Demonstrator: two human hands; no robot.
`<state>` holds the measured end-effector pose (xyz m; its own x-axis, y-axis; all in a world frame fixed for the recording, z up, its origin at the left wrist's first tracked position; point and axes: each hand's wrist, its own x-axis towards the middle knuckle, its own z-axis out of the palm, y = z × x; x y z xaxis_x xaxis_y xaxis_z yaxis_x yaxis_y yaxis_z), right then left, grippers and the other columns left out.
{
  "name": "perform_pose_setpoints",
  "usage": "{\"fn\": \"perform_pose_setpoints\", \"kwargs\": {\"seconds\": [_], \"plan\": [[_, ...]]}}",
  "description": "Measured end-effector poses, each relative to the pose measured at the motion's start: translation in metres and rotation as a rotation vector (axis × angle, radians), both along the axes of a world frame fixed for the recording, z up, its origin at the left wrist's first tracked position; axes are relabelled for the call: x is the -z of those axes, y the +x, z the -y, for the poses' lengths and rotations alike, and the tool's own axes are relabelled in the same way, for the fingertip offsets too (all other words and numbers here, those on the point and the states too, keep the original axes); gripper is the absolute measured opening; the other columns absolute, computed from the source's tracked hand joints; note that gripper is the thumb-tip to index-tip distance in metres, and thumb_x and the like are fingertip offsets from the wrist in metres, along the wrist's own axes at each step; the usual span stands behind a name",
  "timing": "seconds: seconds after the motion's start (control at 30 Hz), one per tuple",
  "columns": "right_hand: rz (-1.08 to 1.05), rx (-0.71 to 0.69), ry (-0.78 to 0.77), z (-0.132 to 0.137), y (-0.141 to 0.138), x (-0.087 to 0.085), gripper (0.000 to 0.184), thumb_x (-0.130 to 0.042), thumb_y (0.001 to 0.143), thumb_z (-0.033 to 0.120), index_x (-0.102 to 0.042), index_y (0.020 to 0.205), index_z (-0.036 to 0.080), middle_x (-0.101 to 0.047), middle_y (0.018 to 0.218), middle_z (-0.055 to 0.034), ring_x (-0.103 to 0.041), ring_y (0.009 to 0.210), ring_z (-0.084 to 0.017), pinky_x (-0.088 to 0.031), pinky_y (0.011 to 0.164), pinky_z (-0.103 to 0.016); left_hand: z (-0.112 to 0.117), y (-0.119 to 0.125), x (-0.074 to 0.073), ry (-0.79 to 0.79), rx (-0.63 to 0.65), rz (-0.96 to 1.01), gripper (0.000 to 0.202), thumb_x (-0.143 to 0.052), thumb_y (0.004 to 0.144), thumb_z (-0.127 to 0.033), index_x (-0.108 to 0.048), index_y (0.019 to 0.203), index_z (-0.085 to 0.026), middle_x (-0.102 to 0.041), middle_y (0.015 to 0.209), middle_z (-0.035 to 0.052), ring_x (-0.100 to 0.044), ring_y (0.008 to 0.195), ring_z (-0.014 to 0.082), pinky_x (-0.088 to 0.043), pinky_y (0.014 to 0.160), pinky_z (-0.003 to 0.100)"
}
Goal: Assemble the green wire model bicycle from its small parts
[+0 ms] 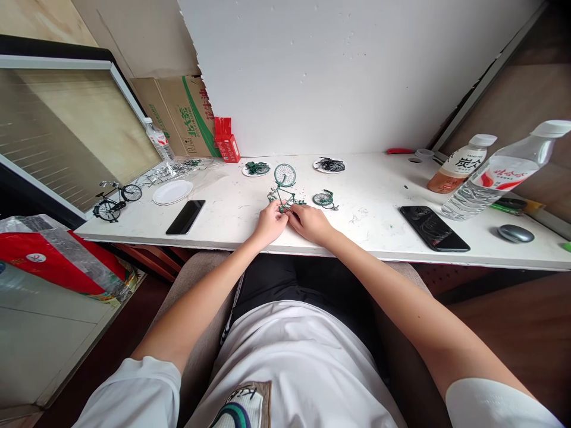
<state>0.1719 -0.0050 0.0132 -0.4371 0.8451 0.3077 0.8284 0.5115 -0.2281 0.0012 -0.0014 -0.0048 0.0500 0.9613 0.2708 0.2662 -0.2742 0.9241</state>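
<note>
Near the middle of the white table [250,229], a green model bicycle [285,189] lies with one wheel pointing away from me. My left hand [271,220] and my right hand [310,222] meet at its near end, both with fingers closed in a pinch on the frame. My own fingers hide the exact spot they grip. Right of the hands lies a separate green wheel with a curved mudguard [323,198]. Farther back, a white plate with green parts [256,169] and another with black parts [329,164] rest on the table.
On the left stand a black model bicycle [116,201], a white plate [172,192], a phone [186,217] and a water bottle [159,142]. Rightward are a second phone [434,227], a mouse [515,233], a brown drink bottle [459,166] and a large water bottle [499,178]. A red box [227,140] sits behind.
</note>
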Motion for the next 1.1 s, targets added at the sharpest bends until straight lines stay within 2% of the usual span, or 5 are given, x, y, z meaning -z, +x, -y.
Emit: {"fn": "perform_pose_setpoints", "kwargs": {"seconds": [0.47, 0.8, 1.1], "plan": [[0.003, 0.004, -0.027, 0.0004, -0.0002, -0.0003, 0.041, -0.036, 0.115, 0.040, -0.070, 0.114, 0.018, -0.080, 0.109, -0.0143, -0.072, 0.096, -0.026, -0.040, 0.074, -0.031, -0.0033, -0.0015, 0.0048, 0.030, 0.013, 0.040, 0.039, -0.069, 0.081, -0.006, -0.069, 0.119, -0.017, -0.077, 0.118, 0.0121, -0.075, 0.097, 0.0194, -0.061, 0.095, 0.034], [-0.004, 0.001, -0.029, -0.0001, -0.0002, 0.0007, 0.041, -0.035, 0.115, 0.041, -0.070, 0.113, 0.018, -0.080, 0.109, -0.0142, -0.072, 0.095, -0.026, -0.039, 0.073, -0.031, -0.0028, -0.0026, 0.0048, 0.027, -0.011, -0.023, 0.041, -0.068, 0.083, -0.006, -0.069, 0.122, -0.017, -0.077, 0.107, 0.0094, -0.075, 0.087, 0.0182, -0.060, 0.092, 0.034], [-0.006, -0.005, -0.022, -0.0001, -0.0002, 0.0007, 0.042, -0.035, 0.116, 0.042, -0.069, 0.112, 0.018, -0.080, 0.109, -0.0136, -0.072, 0.096, -0.026, -0.040, 0.073, -0.031, -0.0037, -0.0028, 0.0051, 0.041, -0.004, -0.010, 0.041, -0.068, 0.082, -0.004, -0.069, 0.121, -0.017, -0.078, 0.112, 0.0106, -0.075, 0.093, 0.0187, -0.060, 0.094, 0.033]]}}
